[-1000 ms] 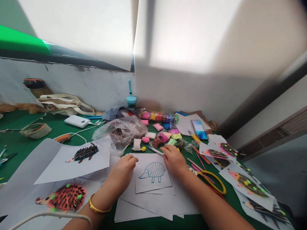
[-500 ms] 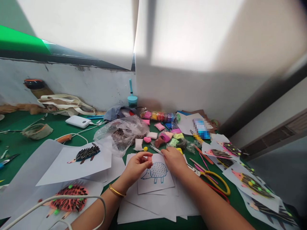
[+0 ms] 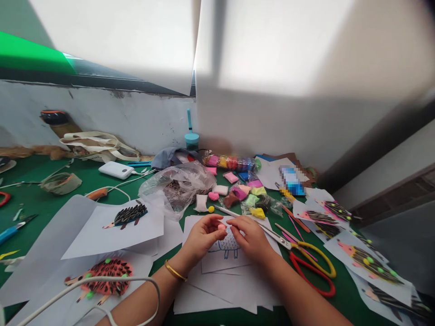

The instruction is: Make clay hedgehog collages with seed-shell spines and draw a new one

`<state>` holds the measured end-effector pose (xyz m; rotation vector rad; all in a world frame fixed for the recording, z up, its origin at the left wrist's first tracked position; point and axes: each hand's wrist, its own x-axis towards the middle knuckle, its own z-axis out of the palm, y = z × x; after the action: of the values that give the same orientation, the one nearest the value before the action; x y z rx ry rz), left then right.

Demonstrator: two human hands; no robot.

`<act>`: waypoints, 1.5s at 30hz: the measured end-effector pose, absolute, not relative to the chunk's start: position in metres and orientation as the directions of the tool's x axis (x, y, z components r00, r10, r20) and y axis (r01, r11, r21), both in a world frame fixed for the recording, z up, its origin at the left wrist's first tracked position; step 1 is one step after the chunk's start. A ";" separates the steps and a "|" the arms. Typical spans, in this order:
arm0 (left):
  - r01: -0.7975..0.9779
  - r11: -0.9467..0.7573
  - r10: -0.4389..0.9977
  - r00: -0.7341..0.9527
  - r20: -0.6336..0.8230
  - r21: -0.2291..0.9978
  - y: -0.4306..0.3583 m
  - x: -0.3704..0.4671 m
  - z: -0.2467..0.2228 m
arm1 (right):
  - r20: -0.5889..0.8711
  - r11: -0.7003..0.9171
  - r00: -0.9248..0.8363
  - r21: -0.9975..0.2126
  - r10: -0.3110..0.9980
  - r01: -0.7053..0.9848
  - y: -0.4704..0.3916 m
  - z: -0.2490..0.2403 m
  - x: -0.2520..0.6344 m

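A small lump of pink modelling clay [image 3: 221, 227] is pinched between the thumb and fingers of my left hand [image 3: 205, 235]. Just to its right, my right hand [image 3: 250, 236] has curved fingers with the thumb apart, and no object shows in them. Both hands hover over a white sheet with a blue hedgehog drawing [image 3: 231, 244], which they partly cover. Beneath it lie more white sheets [image 3: 217, 294]. Scissors [image 3: 288, 245] with one yellow and one red handle loop lie right of my right hand, blades pointing up-left.
Packets of coloured clay [image 3: 239, 192] and a plastic bag of seeds [image 3: 176, 185] lie behind the sheets. Finished hedgehog pictures stand left [image 3: 127, 215] and right [image 3: 369, 262]. A white cable [image 3: 149, 280] loops over my left forearm. A power bank [image 3: 115, 170] lies back left.
My right hand has come away from near the scissors' blades at the sheet's top edge and moved down beside my left hand. The left hand still pinches the pink clay. The view has shifted slightly.
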<state>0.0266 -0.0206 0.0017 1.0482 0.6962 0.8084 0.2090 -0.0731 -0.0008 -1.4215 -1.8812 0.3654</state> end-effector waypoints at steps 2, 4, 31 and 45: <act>-0.232 0.274 0.832 0.544 -0.109 0.933 -0.022 0.027 0.002 | 0.342 0.342 -0.122 -0.717 0.932 0.608 -0.081 0.000 0.205; -0.197 0.247 0.824 0.557 -0.099 0.949 -0.023 0.026 0.001 | 0.298 0.315 -0.119 -0.793 0.947 0.522 -0.085 0.000 0.203; 0.181 -0.468 0.798 0.508 0.325 0.865 -0.022 0.017 -0.001 | 0.196 0.208 -0.075 -0.873 0.978 0.441 -0.082 -0.004 0.197; 0.223 -0.460 0.815 0.489 0.310 0.859 -0.019 0.016 -0.002 | 0.324 0.271 -0.061 -0.659 0.944 0.701 -0.077 -0.007 0.214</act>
<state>0.0162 -0.0193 -0.0017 1.9466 0.8579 0.9524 0.2142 -0.0769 -0.0067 -1.4923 -1.8243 0.4286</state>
